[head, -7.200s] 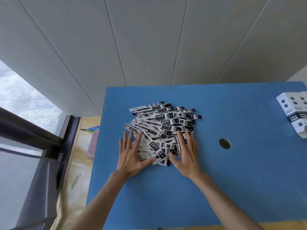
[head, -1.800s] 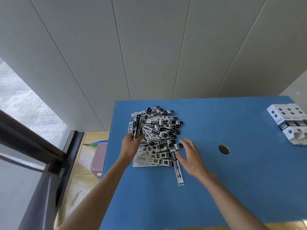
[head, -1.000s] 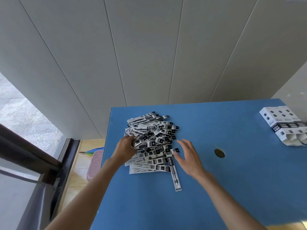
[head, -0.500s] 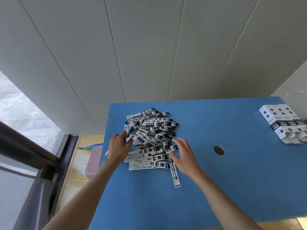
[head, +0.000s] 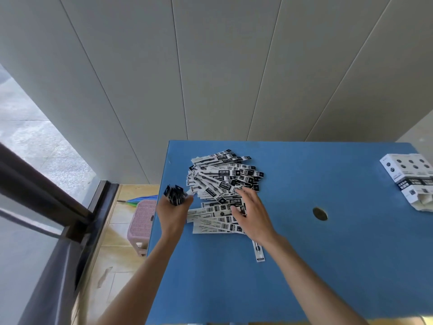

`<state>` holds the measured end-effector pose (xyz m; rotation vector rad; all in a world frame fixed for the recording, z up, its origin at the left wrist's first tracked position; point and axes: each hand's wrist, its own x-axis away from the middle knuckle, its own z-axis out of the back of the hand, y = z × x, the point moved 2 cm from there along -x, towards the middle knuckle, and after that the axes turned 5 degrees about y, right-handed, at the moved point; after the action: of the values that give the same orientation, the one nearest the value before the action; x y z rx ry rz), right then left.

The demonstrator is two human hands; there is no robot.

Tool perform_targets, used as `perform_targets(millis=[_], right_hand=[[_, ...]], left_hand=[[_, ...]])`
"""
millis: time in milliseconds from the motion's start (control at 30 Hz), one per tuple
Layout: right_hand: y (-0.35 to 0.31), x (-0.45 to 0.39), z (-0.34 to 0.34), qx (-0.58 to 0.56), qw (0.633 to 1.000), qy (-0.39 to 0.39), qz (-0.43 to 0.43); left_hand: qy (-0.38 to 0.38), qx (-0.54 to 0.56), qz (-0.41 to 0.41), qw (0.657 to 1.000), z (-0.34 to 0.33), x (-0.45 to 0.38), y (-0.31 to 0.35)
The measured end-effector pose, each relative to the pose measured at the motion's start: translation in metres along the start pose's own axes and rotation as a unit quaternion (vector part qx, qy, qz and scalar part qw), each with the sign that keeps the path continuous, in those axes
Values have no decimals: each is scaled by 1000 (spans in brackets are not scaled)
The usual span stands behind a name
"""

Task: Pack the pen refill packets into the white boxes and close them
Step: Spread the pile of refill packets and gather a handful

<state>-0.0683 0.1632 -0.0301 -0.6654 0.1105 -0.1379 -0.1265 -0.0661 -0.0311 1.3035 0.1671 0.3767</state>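
A loose pile of black-and-white pen refill packets (head: pixel 225 181) lies on the left part of the blue table (head: pixel 304 266). My left hand (head: pixel 173 213) grips a bunch of packets (head: pixel 174 195) upright at the table's left edge, beside the pile. My right hand (head: pixel 251 214) lies on the near side of the pile with fingers spread, touching packets. One packet (head: pixel 259 253) lies apart on the table below my right wrist. Several white boxes (head: pixel 412 179) sit at the far right edge, apart from both hands.
A round hole (head: pixel 319 213) is in the table between the pile and the boxes. Left of the table, on the floor, stands a pink plastic stool (head: pixel 141 221) with an umbrella (head: pixel 138 199) behind it. A grey panelled wall (head: pixel 210 66) rises behind the table.
My left hand has lifted its bunch of packets off the pile and pulled it left to the table's edge. My right hand has slid further onto the pile.
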Motion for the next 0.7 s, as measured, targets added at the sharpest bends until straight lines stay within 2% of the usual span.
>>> perform_targets(millis=[67, 233, 333, 400, 467, 567, 700], right_hand=[[-1, 2, -1, 4, 1000, -5, 0], [0, 9, 1, 5, 1000, -4, -4], [4, 12, 4, 10, 1000, 4, -7], [9, 13, 7, 11, 1000, 9, -15], [15, 16, 10, 9, 1000, 11, -28], [26, 20, 15, 7, 999, 21, -42], [39, 27, 25, 9, 997, 31, -64]], left_hand=[[-13, -1, 25, 1000, 2, 3, -12], [-29, -5, 7, 1000, 5, 2, -14], [-52, -62, -39, 996, 2, 0, -4], [-97, -130, -76, 984, -3, 1, 0], [-171, -209, -128, 954, -12, 2, 1], [-264, -328, -194, 886, -27, 10, 0], [-329, -422, -254, 806, -46, 26, -7]])
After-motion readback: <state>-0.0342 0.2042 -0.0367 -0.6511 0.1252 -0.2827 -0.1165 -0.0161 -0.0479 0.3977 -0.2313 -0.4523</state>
